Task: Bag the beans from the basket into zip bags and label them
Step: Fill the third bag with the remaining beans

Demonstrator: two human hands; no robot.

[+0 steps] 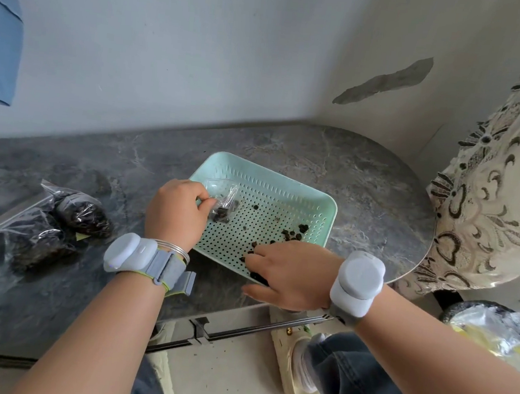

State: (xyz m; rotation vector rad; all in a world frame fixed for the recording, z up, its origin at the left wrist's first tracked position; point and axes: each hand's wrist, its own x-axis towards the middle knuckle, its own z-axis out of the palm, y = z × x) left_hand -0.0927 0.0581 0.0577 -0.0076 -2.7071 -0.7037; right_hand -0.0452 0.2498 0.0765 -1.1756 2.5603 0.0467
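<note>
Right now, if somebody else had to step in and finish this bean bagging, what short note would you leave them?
Left hand: pinching a small clear zip bag, partly filled with dark beans, over the pale green perforated plastic basket.
Right hand: at the basket's near edge, gathering loose dark beans; whether it grips any is hidden.
Done: filled clear zip bags lie on the grey marble counter, left of the basket.
Left: bag the few remaining beans, seal, label. No finished label is clearly visible.

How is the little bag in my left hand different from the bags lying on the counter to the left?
The held bag is nearly empty and hangs over the basket, pinched by the left hand. The counter bags bulge full and lie flat. All are clear plastic holding dark beans.
</note>
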